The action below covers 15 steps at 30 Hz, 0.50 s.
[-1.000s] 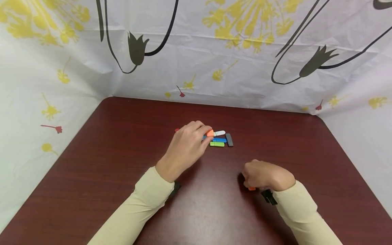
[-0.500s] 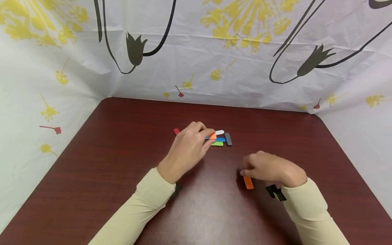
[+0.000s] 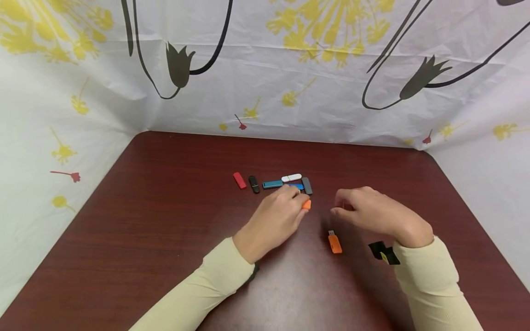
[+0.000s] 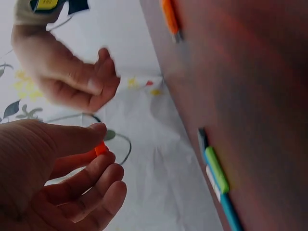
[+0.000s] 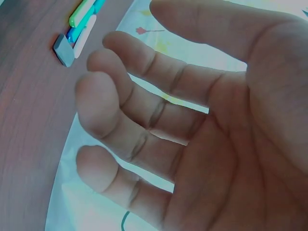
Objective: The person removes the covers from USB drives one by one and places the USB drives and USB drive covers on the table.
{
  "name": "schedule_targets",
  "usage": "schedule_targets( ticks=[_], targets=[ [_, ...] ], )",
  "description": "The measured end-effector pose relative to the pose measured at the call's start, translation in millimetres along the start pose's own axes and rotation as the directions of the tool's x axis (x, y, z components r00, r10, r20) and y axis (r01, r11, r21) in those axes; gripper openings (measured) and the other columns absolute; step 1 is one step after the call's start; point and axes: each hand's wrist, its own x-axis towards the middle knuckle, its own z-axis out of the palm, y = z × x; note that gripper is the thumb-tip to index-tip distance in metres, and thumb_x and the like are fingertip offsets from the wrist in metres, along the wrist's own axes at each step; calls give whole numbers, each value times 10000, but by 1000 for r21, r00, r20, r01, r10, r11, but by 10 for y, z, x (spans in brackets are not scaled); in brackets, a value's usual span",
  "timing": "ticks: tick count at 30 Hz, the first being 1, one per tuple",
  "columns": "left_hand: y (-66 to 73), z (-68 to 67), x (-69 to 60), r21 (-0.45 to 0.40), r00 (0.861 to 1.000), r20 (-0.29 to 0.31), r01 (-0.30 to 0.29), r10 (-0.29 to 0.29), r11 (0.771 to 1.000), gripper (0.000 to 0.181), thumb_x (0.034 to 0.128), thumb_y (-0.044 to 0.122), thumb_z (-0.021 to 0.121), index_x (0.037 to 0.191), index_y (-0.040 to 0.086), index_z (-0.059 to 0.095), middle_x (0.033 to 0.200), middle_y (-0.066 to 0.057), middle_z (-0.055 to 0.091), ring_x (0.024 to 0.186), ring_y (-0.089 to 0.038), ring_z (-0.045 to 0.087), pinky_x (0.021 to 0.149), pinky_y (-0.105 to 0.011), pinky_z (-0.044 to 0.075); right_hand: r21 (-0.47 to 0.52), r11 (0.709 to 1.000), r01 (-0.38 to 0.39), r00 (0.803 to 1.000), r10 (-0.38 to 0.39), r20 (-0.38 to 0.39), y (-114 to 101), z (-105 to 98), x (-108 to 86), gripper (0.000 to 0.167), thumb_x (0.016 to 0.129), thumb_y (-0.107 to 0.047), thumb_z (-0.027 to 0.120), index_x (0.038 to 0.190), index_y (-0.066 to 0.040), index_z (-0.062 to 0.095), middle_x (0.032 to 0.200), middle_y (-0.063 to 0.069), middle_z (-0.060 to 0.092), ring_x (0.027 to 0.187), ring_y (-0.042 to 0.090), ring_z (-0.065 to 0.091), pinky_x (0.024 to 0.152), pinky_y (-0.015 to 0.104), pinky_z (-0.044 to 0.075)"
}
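My left hand (image 3: 271, 223) pinches a small orange cap (image 3: 307, 204) between thumb and fingers; the left wrist view shows the orange cap (image 4: 100, 148) at the fingertips. To its right, my right hand (image 3: 374, 214) hovers over the table with fingers loosely bent and a gap to the thumb; its palm (image 5: 211, 139) holds nothing in the right wrist view. Below that hand an orange USB stick (image 3: 335, 244) lies on the table, its metal plug bared and pointing away from me.
Beyond my left hand lie a red stick (image 3: 239, 180), a black one (image 3: 254, 184), a teal one (image 3: 272, 184), a white one (image 3: 291, 178), a partly hidden blue one (image 3: 296, 186) and a grey one (image 3: 307, 185). Patterned white sheeting (image 3: 265, 69) surrounds the dark red table (image 3: 186, 161).
The orange stick, earlier under my right hand, now lies uncovered. My right hand has lifted off and moved away from me. My left hand has moved right and nearer with the orange cap.
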Motion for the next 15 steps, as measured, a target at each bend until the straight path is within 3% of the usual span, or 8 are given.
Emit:
schedule_targets(
  ticks=[9,12,15],
  targets=[
    [195,152,66,4,984,180,-1,0,1000,158,1041,160,735,1154,78,809,1008,-45,732,936,-158,654,829,-208,595,-22,1000,-2,999,1,-44,23,-54,-33,91,1037,-240,717,1004,-155,726,860,-89,686,743,65,589,681,327,514],
    [229,227,111,-13,972,234,13,-10,1000,131,1036,127,728,1121,85,818,978,-37,731,905,-150,649,816,-201,589,-16,1000,-8,998,7,-55,36,-64,-46,91,1038,-238,716,1013,-151,727,850,-90,679,740,71,583,673,322,504],
    [262,303,161,-60,952,306,41,-21,997,92,1026,90,726,1019,101,816,915,-28,703,841,-147,620,733,-189,555,-12,1000,-11,998,10,-65,55,-67,-55,84,1038,-231,716,1018,-150,727,841,-90,673,738,75,577,670,319,498]
  ],
)
